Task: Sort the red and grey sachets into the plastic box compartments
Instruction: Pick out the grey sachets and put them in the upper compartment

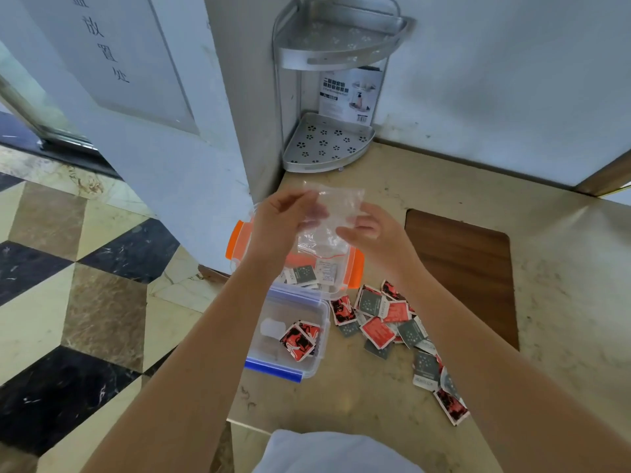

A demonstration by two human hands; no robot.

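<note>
Both hands hold up a clear zip bag [333, 213] above the boxes. My left hand [276, 227] pinches its upper left edge, and my right hand [367, 230] grips its right side. Below the bag stands a clear box with orange clips [355, 273] holding grey sachets [302, 274]. In front of it is a clear box with blue clips [273, 367] holding red sachets [300, 339]. A loose pile of red and grey sachets [386, 322] lies on the counter to the right of the boxes.
The beige counter [563, 302] has a brown wooden inset [464, 268] on the right. A metal corner shelf [327, 141] stands at the back against the wall. The counter's left edge drops to a tiled floor [85, 285].
</note>
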